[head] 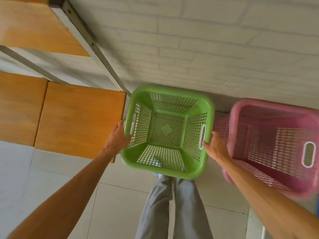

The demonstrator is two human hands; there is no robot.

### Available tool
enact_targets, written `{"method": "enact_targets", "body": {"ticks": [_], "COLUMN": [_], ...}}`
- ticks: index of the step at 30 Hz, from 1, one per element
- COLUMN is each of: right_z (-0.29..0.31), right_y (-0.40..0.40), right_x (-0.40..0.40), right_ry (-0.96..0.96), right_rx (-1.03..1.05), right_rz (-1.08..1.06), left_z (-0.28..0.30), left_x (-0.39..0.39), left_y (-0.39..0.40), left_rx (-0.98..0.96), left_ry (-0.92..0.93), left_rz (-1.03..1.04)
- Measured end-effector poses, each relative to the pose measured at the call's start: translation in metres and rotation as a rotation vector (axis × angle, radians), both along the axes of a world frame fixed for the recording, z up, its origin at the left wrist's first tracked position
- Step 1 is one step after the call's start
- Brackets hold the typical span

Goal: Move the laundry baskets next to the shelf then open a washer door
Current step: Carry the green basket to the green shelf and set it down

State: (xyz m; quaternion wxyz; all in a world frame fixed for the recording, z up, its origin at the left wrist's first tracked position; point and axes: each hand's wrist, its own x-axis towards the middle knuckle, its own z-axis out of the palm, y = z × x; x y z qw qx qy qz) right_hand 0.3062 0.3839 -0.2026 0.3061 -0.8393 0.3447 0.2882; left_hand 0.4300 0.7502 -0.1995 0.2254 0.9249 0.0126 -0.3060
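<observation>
An empty green laundry basket (pixel 174 94) with mesh walls is straight in front of me, right beside the wooden shelf (pixel 79 118). My left hand (pixel 117 137) holds its left rim near the handle slot. My right hand (pixel 215 147) holds its right rim, fingers at the handle slot. An empty pink laundry basket (pixel 269 107) stands on the floor just right of the green one, against the wall. No washer is in view.
A white brick wall (pixel 207 49) runs behind both baskets. The shelf's metal upright (pixel 96 50) rises at the green basket's far left corner. Pale floor tiles (pixel 120 204) lie below, with my grey-trousered legs (pixel 172 204) under the green basket.
</observation>
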Motion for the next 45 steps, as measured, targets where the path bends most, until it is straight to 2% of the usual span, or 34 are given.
{"method": "enact_targets", "body": {"ticks": [5, 12, 16, 18, 21, 27, 31, 34, 38, 45], "right_z": [-0.029, -0.054, -0.040, -0.005, 0.085, 0.261, 0.351, 0.404, 0.455, 0.482], "right_y": [0.007, 0.008, 0.003, -0.001, -0.006, -0.003, 0.011, 0.037, 0.100, 0.291], "right_x": [0.017, 0.025, 0.025, 0.022, 0.019, -0.001, -0.011, -0.005, 0.003, -0.014], "right_ry": [0.065, 0.139, 0.095, 0.051, -0.029, -0.258, -0.408, -0.474, -0.585, -0.670], "right_rx": [-0.090, -0.138, -0.179, -0.217, -0.189, -0.146, -0.083, -0.010, 0.058, 0.199], "right_rz": [-0.081, -0.100, -0.097, -0.080, -0.088, -0.125, -0.096, -0.030, 0.097, 0.428], "left_z": [-0.032, -0.064, -0.049, -0.018, 0.065, 0.253, 0.334, 0.376, 0.410, 0.433], "left_x": [0.010, 0.016, 0.013, 0.008, -0.002, -0.040, -0.075, -0.106, -0.161, -0.308], "left_y": [-0.002, -0.015, -0.011, -0.012, -0.008, 0.006, 0.035, 0.065, 0.128, 0.287], "left_rx": [0.019, -0.004, -0.025, -0.045, -0.096, -0.185, -0.256, -0.309, -0.359, -0.354], "left_ry": [0.064, 0.020, -0.042, -0.065, -0.059, -0.089, -0.190, -0.334, -0.438, -0.607], "left_rz": [0.032, 0.165, 0.132, 0.117, 0.139, 0.303, 0.447, 0.572, 0.778, 1.111]}}
